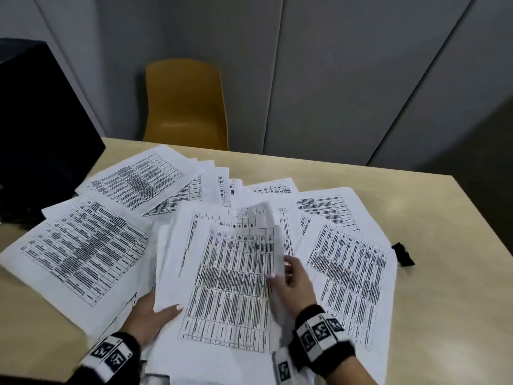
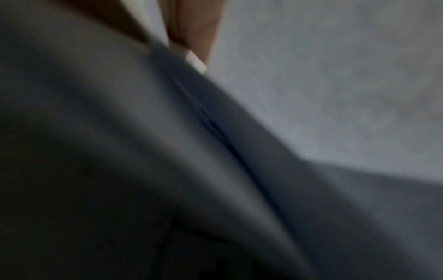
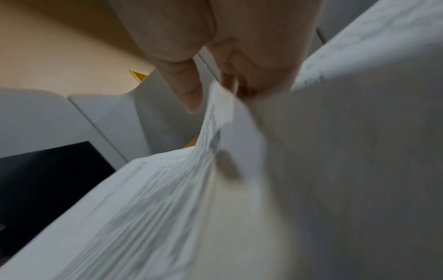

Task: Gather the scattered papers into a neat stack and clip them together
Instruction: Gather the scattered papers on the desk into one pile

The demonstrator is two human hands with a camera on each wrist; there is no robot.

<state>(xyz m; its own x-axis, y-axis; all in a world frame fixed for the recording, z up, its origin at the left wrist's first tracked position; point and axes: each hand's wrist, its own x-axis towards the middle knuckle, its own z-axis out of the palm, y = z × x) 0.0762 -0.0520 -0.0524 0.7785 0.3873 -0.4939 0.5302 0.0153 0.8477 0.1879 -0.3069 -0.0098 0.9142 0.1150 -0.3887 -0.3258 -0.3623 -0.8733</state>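
Right hand [image 1: 291, 282] pinches the right edge of the lifted centre sheets [image 1: 230, 276], thumb on top. Left hand [image 1: 151, 312] grips their lower-left corner, thumb over, fingers hidden beneath. Approx 8 other papers [image 1: 83, 245] fan out around those sheets on the table [image 1: 416, 207]; stacking barely begun, clipping not started. Black clip [image 1: 403, 254] (probably) lies right of the sheets, partly covered. Left wrist view is too dark & blurred to read.

Two forearms with banded wrists reach forward, the left hand [image 1: 151, 311] with its thumb curled over a sheet's edge, the right hand [image 1: 291, 284] pinching a lifted sheet between fingertips [image 3: 191, 102].
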